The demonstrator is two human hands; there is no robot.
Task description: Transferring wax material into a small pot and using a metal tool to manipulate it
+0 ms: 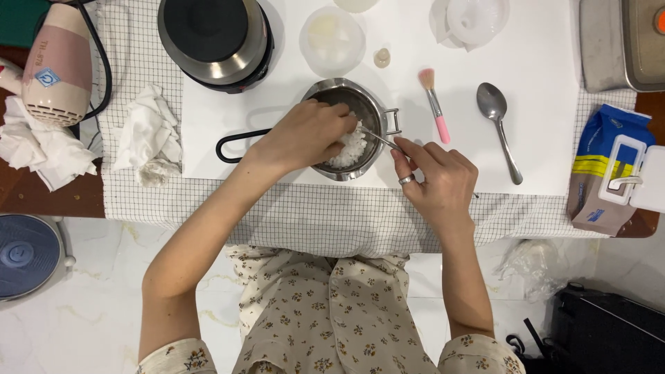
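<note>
My left hand (308,135) reaches into the small steel pot with a black handle (360,97) on the bench, its fingers curled on the white flakes (350,147) inside — my right hand (436,176) pinches a thin metal tool (381,140) dipped in.

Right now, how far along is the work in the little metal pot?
Done: white flakes already lie in the small pot on the white sheet. In hand: the left hand reaches into them while the right hand works a thin metal tool in the pile. Left: the flakes look solid; the hot plate holds nothing.
</note>
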